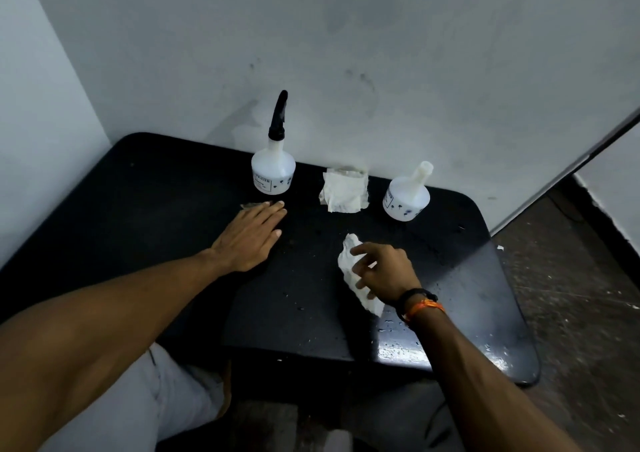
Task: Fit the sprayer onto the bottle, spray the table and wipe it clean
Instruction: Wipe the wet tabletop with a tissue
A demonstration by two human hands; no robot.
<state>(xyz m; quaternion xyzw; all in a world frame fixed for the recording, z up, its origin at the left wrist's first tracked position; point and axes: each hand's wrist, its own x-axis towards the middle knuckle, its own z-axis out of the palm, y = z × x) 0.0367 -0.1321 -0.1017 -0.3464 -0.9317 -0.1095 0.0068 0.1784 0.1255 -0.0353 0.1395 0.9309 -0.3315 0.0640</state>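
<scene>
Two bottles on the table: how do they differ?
The left bottle has a black sprayer fitted; the right bottle has a bare open neck. The left one stands by the flat left hand; the right one stands past the folded tissue, nearer the right edge. Both are white, upright, with dark print.

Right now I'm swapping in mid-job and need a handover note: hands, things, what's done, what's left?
Left hand: open, flat on the black table, holding nothing.
Right hand: shut on a crumpled tissue pressed to the table.
Bottle with sprayer stands at the back; a second bottle, without a sprayer, is to its right, with spare tissues between them.
Done: sprayer fitted, table sprayed.
Left: droplets near the front right edge need wiping.
</scene>
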